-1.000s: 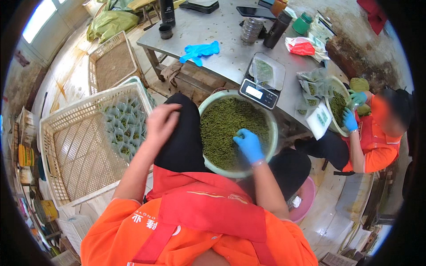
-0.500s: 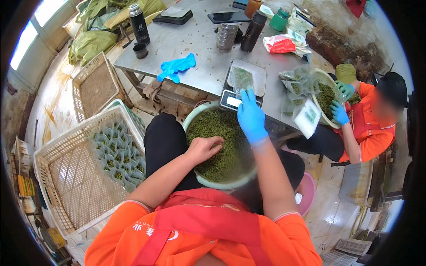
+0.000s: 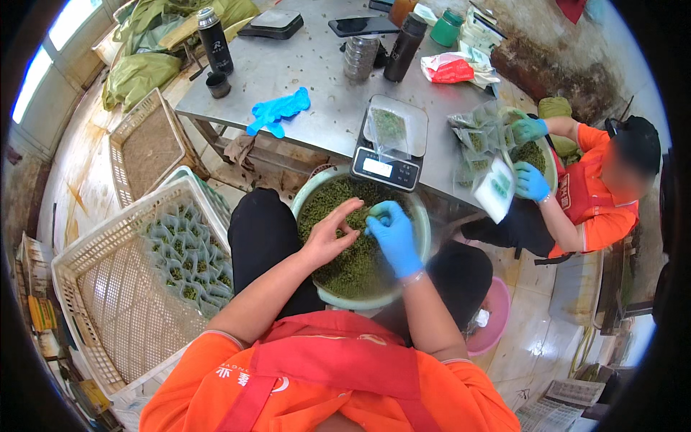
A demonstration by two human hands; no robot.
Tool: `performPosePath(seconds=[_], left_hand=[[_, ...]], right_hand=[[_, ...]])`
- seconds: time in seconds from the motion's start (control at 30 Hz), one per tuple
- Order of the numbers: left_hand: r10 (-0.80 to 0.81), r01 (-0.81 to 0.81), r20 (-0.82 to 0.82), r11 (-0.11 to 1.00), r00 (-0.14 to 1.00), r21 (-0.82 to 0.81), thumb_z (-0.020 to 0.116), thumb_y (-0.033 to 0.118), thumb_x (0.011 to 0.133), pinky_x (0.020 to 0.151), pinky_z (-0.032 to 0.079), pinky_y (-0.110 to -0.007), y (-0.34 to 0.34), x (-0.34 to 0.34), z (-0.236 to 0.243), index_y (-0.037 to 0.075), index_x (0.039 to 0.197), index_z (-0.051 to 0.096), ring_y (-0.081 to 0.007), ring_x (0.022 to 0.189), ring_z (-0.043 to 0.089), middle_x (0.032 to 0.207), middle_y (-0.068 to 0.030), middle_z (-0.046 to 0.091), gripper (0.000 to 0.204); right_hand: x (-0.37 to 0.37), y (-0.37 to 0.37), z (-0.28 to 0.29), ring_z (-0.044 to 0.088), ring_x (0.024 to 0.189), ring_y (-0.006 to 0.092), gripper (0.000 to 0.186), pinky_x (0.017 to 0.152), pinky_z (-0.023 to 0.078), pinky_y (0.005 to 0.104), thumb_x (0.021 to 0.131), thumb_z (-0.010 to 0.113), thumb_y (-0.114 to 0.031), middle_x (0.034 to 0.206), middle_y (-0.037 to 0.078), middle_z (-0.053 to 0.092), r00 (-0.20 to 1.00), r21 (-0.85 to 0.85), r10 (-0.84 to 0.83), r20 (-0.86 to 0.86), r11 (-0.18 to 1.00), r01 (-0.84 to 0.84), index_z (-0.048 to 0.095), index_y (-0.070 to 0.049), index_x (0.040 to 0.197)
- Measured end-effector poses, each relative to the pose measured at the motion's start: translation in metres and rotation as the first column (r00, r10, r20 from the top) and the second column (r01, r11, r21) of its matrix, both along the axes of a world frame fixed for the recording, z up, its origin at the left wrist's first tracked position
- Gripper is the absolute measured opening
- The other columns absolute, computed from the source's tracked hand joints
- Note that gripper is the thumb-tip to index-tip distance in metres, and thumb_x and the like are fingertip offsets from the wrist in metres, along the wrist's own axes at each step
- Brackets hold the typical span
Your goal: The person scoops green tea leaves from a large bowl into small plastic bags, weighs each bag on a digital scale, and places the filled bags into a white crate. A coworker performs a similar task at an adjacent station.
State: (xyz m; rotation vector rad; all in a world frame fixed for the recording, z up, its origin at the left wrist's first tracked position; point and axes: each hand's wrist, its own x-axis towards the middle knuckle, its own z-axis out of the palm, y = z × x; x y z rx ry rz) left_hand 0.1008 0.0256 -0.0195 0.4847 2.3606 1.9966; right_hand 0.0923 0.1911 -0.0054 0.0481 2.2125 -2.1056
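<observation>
A pale green basin [image 3: 338, 301] full of small green berries or buds [image 3: 331, 266] sits between my knees. Over it, my bare left hand [image 3: 332, 230] hovers with its fingers apart and nothing visible between them. My right hand [image 3: 392, 237], in a blue glove, is just beside it, finger and thumb pinched over the berries; whatever they hold is too small to name. Beyond the basin, on the steel table's front edge, a digital scale [image 3: 385, 173] carries a clear bag with green contents [image 3: 389, 129].
Left stand a white crate [image 3: 75, 263] holding several filled bags [image 3: 183, 248] and another crate [image 3: 115, 165]. The table [image 3: 281, 65] holds a spare glove [image 3: 277, 111], bottles [image 3: 403, 47] and bags [image 3: 475, 137]. A co-worker [image 3: 597, 230] sits at right; a pink basin [image 3: 489, 331] is behind my right knee.
My left hand has moved from my left thigh over the basin. My right hand reached to the bag on the scale half a second ago and is now back down over the berries.
</observation>
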Motion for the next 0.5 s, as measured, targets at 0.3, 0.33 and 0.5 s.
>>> performPosePath(seconds=[0.3,0.33,0.5], left_hand=[[-0.057,0.081,0.330,0.995,0.942,-0.058,0.062,0.012,0.086,0.059,0.050,-0.023,-0.010,0.003,-0.013,-0.001,0.105,0.059,-0.0094,0.065,0.061,0.079,-0.0053,0.066,0.023],[-0.064,0.062,0.351,0.998,0.934,0.015,0.062,0.012,0.086,0.058,0.050,-0.023,-0.010,0.003,-0.016,-0.001,0.103,0.060,-0.0091,0.064,0.061,0.078,-0.0052,0.066,0.022],[-0.037,0.017,0.376,0.998,0.926,0.056,0.066,0.013,0.081,0.054,0.046,-0.020,-0.008,0.003,-0.007,0.000,0.086,0.062,-0.0052,0.059,0.057,0.068,-0.0027,0.062,0.014]], right_hand=[[0.008,0.000,-0.002,0.058,0.063,0.0104,0.014,0.058,0.050,0.0251,0.079,0.058,-0.001,0.076,0.006,0.059,0.989,0.123,0.139,0.046,0.982,-0.143,0.056,0.000,0.093],[0.008,0.000,-0.003,0.058,0.063,0.0105,0.013,0.057,0.049,0.0252,0.080,0.057,-0.001,0.075,0.006,0.060,0.989,0.106,0.139,0.050,0.984,-0.143,0.056,0.000,0.093],[0.011,-0.003,-0.004,0.059,0.062,0.0118,0.013,0.056,0.049,0.0250,0.080,0.056,0.000,0.074,0.007,0.060,0.985,-0.014,0.114,0.129,0.993,-0.113,0.055,0.000,0.093]])
